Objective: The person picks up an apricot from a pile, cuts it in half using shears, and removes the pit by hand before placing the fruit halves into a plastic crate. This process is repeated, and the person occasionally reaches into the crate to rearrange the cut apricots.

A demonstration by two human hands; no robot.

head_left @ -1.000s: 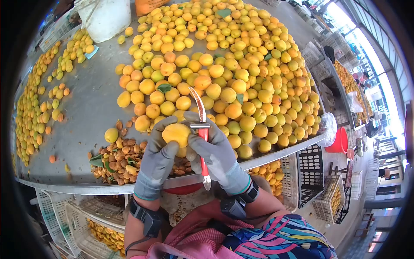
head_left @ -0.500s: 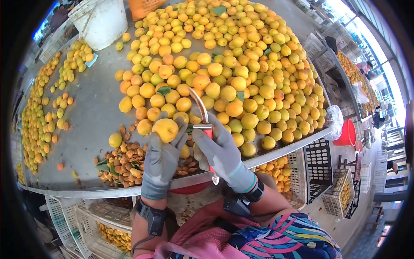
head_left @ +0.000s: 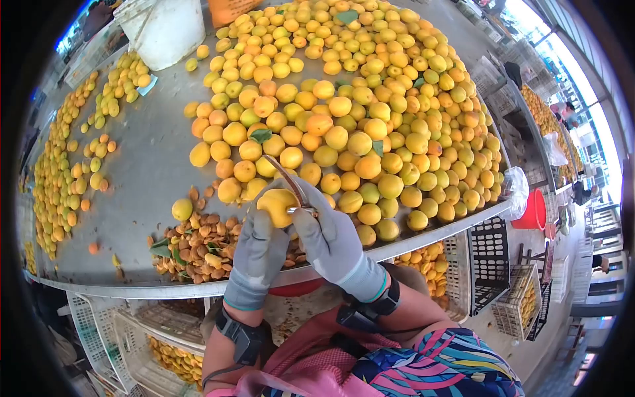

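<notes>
My left hand (head_left: 259,248), in a grey glove, holds a yellow apricot (head_left: 278,204) above the near edge of the metal table (head_left: 145,159). My right hand (head_left: 331,241), also gloved, grips a small knife (head_left: 288,182) whose curved blade lies against the top of that apricot. The knife's handle is hidden inside the fist. Both hands touch around the fruit. A big heap of apricots (head_left: 370,112) covers the table just beyond them.
A pile of brown pits (head_left: 198,241) with leaves lies left of my hands. A white bucket (head_left: 165,26) stands at the far left, with more apricots (head_left: 59,172) along the left side. Plastic crates (head_left: 489,255) and a red bucket (head_left: 532,212) sit below right.
The hands came together: the knife, held upright beside the fruit before, now lies tilted with its blade on the apricot, and its red handle has gone out of sight.
</notes>
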